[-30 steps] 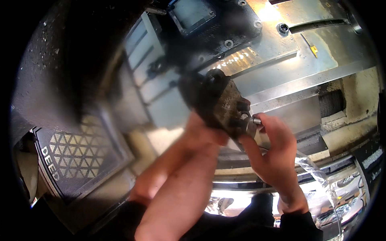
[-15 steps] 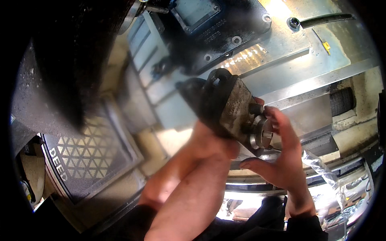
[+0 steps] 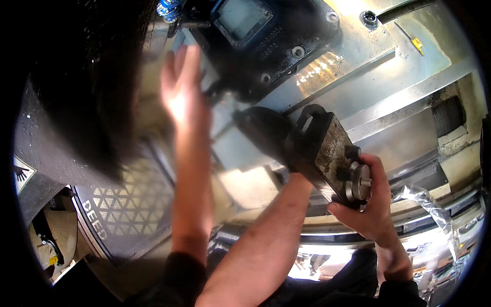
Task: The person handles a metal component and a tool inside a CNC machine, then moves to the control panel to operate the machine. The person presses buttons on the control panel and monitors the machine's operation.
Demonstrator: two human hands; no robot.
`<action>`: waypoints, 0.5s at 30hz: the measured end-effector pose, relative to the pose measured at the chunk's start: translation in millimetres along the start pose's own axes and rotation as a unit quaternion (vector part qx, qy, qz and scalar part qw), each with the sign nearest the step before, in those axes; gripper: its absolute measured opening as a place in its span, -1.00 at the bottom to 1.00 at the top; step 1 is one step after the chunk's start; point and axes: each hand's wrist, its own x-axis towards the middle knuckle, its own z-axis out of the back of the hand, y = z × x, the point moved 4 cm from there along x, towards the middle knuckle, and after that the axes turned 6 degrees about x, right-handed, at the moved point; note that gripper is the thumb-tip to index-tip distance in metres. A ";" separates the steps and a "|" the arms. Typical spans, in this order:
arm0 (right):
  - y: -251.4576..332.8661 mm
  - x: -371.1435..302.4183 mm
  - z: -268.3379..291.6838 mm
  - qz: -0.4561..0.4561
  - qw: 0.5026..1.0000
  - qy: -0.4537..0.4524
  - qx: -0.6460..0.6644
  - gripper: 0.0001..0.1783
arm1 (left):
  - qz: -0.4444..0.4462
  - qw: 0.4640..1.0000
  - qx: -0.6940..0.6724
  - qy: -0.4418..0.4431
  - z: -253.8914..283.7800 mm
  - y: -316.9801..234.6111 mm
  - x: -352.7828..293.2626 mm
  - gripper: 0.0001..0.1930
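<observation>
Black metal box (image 3: 332,148), count one, is gripped at its knob end by the right hand (image 3: 377,202); fingers curled behind, thumb at the lower edge. One silver knob (image 3: 358,174) is framed between those fingers and thumb. One more bare forearm (image 3: 255,250) is seen left of them, reaching to the box; its hand is hidden there, owner cannot be told. Left hand (image 3: 184,87), blurred, is raised well left of the box, fingers stretched out and spread. Right of these fingers, one black plate (image 3: 294,33) is seen with three ringed holes. Well beyond the right fingers: one socket bolt (image 3: 369,19), one yellow-ended tool (image 3: 417,44). Near them, rightward: one clear plastic strip (image 3: 434,207). Below the left fingers: one triangle-patterned panel (image 3: 134,197).
</observation>
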 end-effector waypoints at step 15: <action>1.9 -5.9 -1.5 -0.024 0.998 -0.018 0.057 -0.14 | 0.025 0.969 -0.238 -0.055 -46.3 33.8 119.3 -0.71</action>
